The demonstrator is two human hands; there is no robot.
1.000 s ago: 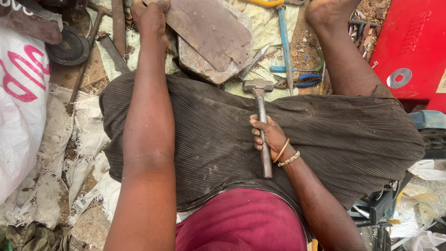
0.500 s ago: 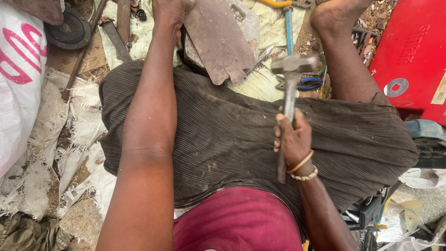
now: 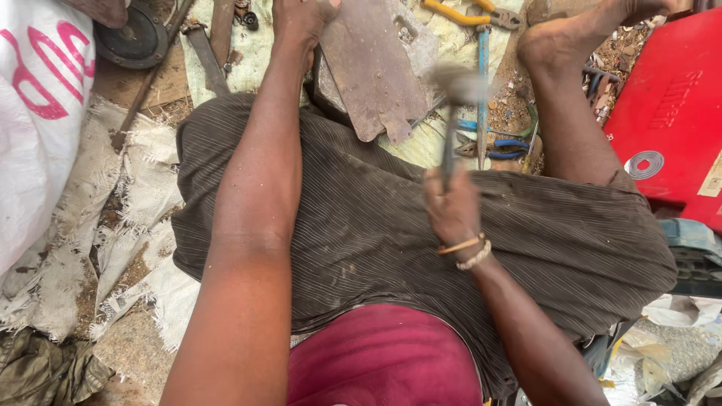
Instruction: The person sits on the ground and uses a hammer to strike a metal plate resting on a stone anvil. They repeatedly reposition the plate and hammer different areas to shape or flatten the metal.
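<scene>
My right hand (image 3: 453, 204) grips the handle of a steel hammer (image 3: 456, 98), whose blurred head hangs in the air just right of a rusty flat metal plate (image 3: 374, 64). My left hand (image 3: 301, 16) reaches forward and holds that plate at its top left edge. The plate rests on a block in front of my lap, which is covered by dark striped cloth (image 3: 361, 218). Two bracelets circle my right wrist.
Yellow-handled pliers (image 3: 465, 13) and a blue-handled tool (image 3: 483, 83) lie on the ground beyond the plate. A red metal case (image 3: 669, 113) stands at the right, a white sack (image 3: 37, 113) at the left, a dark round disc (image 3: 135, 36) at the top left. My bare foot (image 3: 579, 37) is at the top right.
My right hand has lifted the hammer from my lap and swung it forward; the head is now blurred beside the plate. The view has shifted slightly.
</scene>
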